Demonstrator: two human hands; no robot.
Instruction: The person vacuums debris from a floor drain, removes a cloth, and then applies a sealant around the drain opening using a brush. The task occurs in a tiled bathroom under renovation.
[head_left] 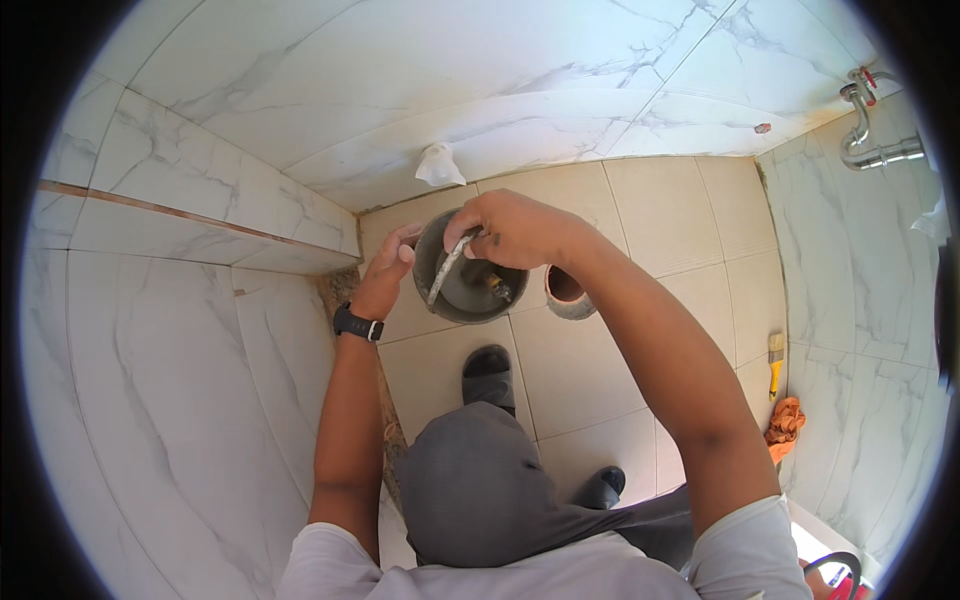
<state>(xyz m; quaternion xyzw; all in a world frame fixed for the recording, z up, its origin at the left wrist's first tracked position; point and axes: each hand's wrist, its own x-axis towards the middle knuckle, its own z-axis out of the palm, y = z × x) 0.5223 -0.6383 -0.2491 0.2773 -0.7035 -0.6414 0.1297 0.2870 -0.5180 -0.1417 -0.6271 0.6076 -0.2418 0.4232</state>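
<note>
A dark grey round bucket [470, 313] stands on the tiled floor in front of me. My right hand [508, 232] reaches over its far rim, fingers closed on a pale, speckled, slightly curved strip [447, 272] that slants across the bucket's mouth. Whether this is a tool or the bucket's handle I cannot tell. Inside the bucket lies a small object with a yellowish part [498, 287], too small to name. My left hand [385, 270], with a black watch on the wrist, is at the bucket's left side, its thumb and fingers apart.
Right of the bucket, partly under my right forearm, stands a smaller round pot [572, 308]. A crumpled white bag [440, 165] rests by the far wall. A yellow-handled brush [776, 367] and an orange cloth [786, 430] lie along the right wall. Metal pipework [880, 153] juts from that wall.
</note>
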